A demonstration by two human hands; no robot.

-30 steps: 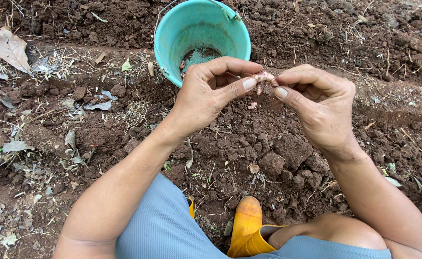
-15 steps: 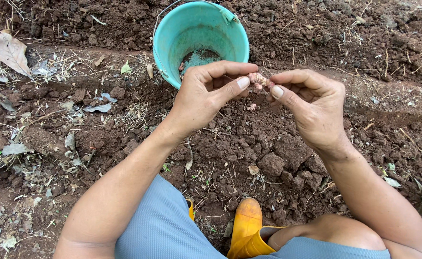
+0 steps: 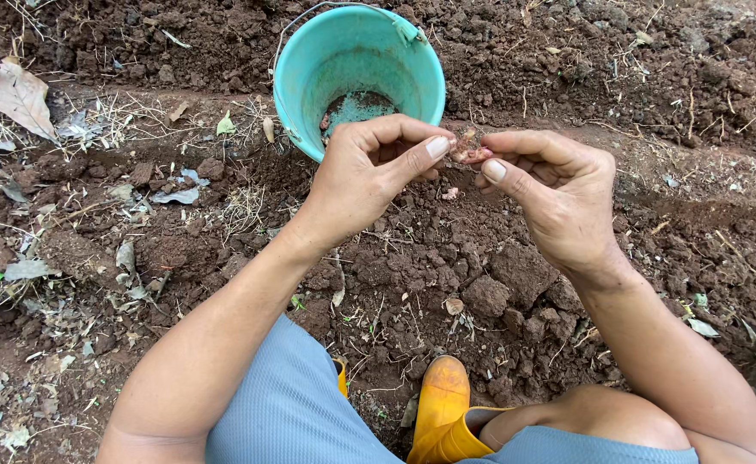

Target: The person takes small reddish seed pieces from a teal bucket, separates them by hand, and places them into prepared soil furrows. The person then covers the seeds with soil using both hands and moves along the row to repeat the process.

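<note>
Fingers [image 3: 434,148] of our left hand [image 3: 365,176] and right hand [image 3: 558,193] pinch a small pinkish bulb [image 3: 466,148] together. We hold it just below the teal bucket [image 3: 309,77], above crumbly soil [image 3: 447,258].

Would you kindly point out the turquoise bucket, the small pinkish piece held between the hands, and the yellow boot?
turquoise bucket [image 3: 302,110]: head view, on its inner left wall.
small pinkish piece [image 3: 465,148]: head view, on its exposed middle between the fingertips.
yellow boot [image 3: 443,391]: head view, on the toe.
</note>
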